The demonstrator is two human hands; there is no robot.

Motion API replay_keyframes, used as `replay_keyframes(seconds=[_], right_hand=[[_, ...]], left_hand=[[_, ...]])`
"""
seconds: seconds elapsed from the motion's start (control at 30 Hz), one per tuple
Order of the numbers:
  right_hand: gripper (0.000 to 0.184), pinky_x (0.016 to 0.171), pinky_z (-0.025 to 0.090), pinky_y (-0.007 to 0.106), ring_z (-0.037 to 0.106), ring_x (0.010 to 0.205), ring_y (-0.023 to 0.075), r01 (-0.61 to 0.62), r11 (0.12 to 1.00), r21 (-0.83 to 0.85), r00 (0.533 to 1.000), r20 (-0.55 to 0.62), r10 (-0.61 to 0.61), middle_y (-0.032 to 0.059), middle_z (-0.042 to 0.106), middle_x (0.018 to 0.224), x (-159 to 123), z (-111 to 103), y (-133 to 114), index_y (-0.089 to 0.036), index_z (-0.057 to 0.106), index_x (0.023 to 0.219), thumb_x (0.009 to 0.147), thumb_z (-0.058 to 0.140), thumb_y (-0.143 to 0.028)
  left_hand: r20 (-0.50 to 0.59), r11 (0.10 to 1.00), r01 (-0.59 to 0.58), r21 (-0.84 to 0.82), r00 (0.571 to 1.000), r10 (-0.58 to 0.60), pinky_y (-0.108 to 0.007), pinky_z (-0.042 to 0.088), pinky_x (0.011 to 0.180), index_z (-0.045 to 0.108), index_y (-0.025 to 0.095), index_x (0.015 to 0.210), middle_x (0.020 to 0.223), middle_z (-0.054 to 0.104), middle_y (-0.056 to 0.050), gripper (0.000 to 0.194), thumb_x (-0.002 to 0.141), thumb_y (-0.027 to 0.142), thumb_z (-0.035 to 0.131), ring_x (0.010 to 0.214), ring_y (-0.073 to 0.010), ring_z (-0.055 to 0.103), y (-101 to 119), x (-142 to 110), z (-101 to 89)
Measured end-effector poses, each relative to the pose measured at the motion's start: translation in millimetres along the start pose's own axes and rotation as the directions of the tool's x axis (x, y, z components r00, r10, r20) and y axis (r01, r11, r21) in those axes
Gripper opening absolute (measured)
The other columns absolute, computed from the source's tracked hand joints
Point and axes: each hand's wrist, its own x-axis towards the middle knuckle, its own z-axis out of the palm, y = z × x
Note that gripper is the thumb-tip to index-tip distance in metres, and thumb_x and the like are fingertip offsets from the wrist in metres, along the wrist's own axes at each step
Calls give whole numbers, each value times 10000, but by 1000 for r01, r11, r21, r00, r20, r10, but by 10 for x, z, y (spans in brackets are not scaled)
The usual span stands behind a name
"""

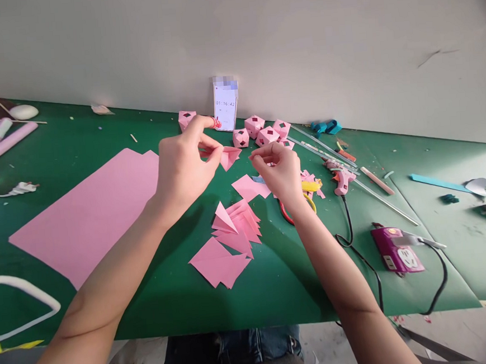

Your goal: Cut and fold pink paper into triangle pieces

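Observation:
My left hand (189, 164) pinches a small folded piece of pink paper (230, 158) above the middle of the table. My right hand (279, 171) is apart from it on the right, thumb and fingertips pressed together; whatever they may hold is too small to make out. Beneath both hands lie pink paper squares (209, 260), several of them folded and piled. Scissors with red and yellow handles (286, 212) are partly covered by my right hand. Behind it sit several faceted pink paper balls (255, 126) with dark openings, and another paper ball (186, 118) stands behind my left hand.
A large pink sheet (89, 211) spreads across the left. A phone (226, 102) showing a timer leans on the wall. To the right are a pink glue gun (344, 179), clear glue sticks (385, 201) and a purple power socket (395, 251) with a black cord.

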Motion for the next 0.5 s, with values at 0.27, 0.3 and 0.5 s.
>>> replay_keyframes(seconds=[0.27,0.3,0.5], right_hand=[[146,648,564,293,750,764,167,142,988,60,974,172,-150,10,792,856,-64,13,-89,-232,746,926,929,668,-355],[138,653,564,293,747,756,166,171,985,20,969,176,-172,4,791,835,-77,16,-95,-234,747,895,934,664,-337],[113,641,546,299,711,700,164,274,953,-129,956,141,-256,-7,774,772,-126,36,-88,-239,682,796,904,662,-266]], left_hand=[[125,991,26,-131,992,-9,-282,636,769,660,206,1218,887,804,2,412,825,96,712,816,-176,778,-23,13,50],[140,990,16,-142,990,4,-280,636,777,654,212,1229,903,808,5,432,817,91,705,829,-175,779,-24,10,67],[153,997,-27,-72,988,38,-312,622,779,639,225,1205,865,805,17,425,798,106,674,781,-188,772,-23,-14,145]])
